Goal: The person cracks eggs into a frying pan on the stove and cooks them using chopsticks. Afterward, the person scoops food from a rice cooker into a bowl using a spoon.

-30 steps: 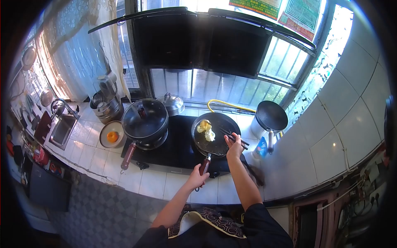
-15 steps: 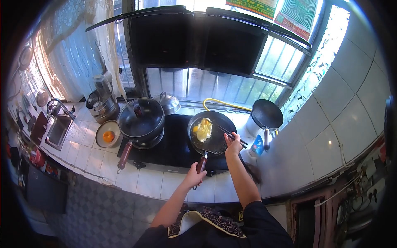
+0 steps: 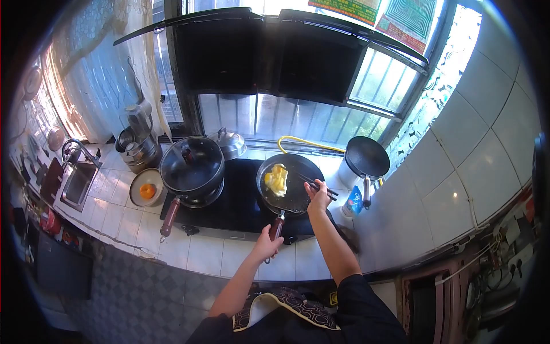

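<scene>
A dark frying pan [image 3: 298, 198] sits on the right side of the black stove, its wooden handle pointing toward me. My left hand [image 3: 267, 244] is wrapped round that handle [image 3: 277, 227]. Yellow and white egg [image 3: 277, 179] lies in the left half of the pan. Dark chopsticks [image 3: 329, 194] are in my right hand [image 3: 319, 198], at the pan's right edge. Their tips reach over the pan, to the right of the egg and apart from it.
A lidded pan [image 3: 192, 168] stands on the left burner, handle toward me. Left of it are a plate [image 3: 137, 197] with an orange item and stacked metal pots [image 3: 140, 155]. A small dark pan [image 3: 367, 157] and a blue-white packet [image 3: 353, 202] stand right.
The egg has gone from a spread, uneven heap to a more compact, flatter piece. The chopsticks have shifted slightly in my right hand. The whole view has drifted a little.
</scene>
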Demonstrator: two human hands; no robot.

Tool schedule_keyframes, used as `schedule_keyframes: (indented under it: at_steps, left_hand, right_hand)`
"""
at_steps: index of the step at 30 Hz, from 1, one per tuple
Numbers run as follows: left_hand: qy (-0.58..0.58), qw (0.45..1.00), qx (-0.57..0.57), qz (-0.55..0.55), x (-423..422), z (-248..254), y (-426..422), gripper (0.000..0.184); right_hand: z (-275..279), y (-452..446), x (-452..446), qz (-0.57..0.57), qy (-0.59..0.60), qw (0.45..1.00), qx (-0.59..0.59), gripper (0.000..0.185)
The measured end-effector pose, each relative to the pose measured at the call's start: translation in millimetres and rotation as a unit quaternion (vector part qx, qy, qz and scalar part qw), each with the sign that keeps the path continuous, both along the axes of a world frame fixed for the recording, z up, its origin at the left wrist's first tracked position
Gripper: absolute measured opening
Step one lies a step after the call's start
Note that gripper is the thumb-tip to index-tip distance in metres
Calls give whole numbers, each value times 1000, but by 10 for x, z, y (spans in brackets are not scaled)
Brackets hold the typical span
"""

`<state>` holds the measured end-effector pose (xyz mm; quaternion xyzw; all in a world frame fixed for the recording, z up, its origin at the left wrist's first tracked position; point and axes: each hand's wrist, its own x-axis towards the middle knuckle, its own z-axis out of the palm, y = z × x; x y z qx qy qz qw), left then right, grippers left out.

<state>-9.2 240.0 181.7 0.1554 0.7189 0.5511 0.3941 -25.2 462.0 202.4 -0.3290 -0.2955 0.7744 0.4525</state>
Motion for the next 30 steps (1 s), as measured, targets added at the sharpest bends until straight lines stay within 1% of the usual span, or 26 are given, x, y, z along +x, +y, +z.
schedule_keyframes:
  at_steps: [4,9,13,15,16,19,21,25,28,29,30]
  left_hand:
    - [3,1000,5,2,-3,-13,2,73]
    - [1,1000,-2,-2,-1,61,-2,73]
    - [6,1000,8,-5,3,28,3,73]
    - [2,1000,13,-2,3,55,-2,74]
    - [-7,1000,15,-2,6,65,-5,74]
    - [-17,1000,22,-3,-4,48,-17,75]
    - [-19,999,27,-4,5,22,-31,76]
    - [-18,999,28,-10,-28,0,-43,79]
    - [-23,999,28,-8,-36,6,-55,80]
    - [-26,999,29,-7,-29,9,-54,79]
    - [-26,999,27,-5,-23,10,-52,79]
  right_hand:
    - [7,-6,-40,8,7,1000,-1,29]
    - [-7,9,-116,9,21,999,-30,26]
    - [-198,259,-309,-12,10,999,-42,23]
    - [-299,388,-403,-38,-42,997,-55,27]
    - [-307,420,-417,-52,-36,996,-63,22]
    - [-345,510,-421,-59,-63,995,-52,21]
    - [-376,549,-413,-64,-56,995,-61,21]
    - [-390,581,-324,-63,-71,995,-35,20]
    - [-361,572,-234,-64,-93,994,15,19]
    - [-343,554,-202,-62,-93,994,14,19]
    - [-330,534,-171,-63,-104,991,47,18]
